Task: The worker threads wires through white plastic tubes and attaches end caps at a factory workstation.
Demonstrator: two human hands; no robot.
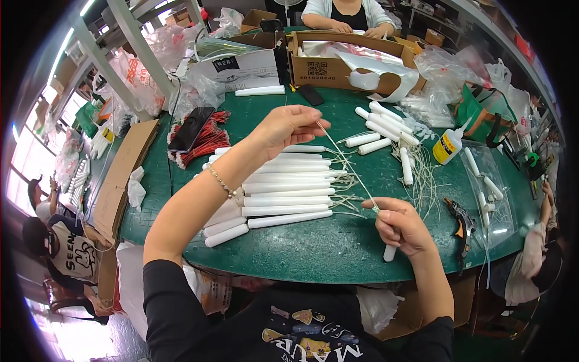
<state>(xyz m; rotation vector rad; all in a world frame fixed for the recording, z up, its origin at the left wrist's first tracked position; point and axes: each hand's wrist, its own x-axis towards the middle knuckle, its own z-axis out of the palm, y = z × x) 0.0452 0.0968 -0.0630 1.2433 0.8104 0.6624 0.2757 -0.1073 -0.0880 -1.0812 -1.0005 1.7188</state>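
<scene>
A thin white cord (353, 171) is pulled taut on a slant between my two hands. My left hand (288, 130), raised over the table, pinches its upper end between thumb and fingers. Lower and to the right, my right hand (403, 228) is closed around a white tube (390, 253), whose end sticks out below the fingers; the cord runs into this hand at the thumb. Under my left forearm lie stacked rows of white tubes (286, 201), with loose cords (345, 205) trailing from their right ends.
Right of my hands lie more tubes (386, 123), a glue bottle (447, 146), pliers (461, 229) and a plastic bag (491, 199). Left are red-and-white wire bundles (211, 142) under a phone (192, 130). Cardboard boxes (319, 75) line the back; a person (350, 18) works beyond.
</scene>
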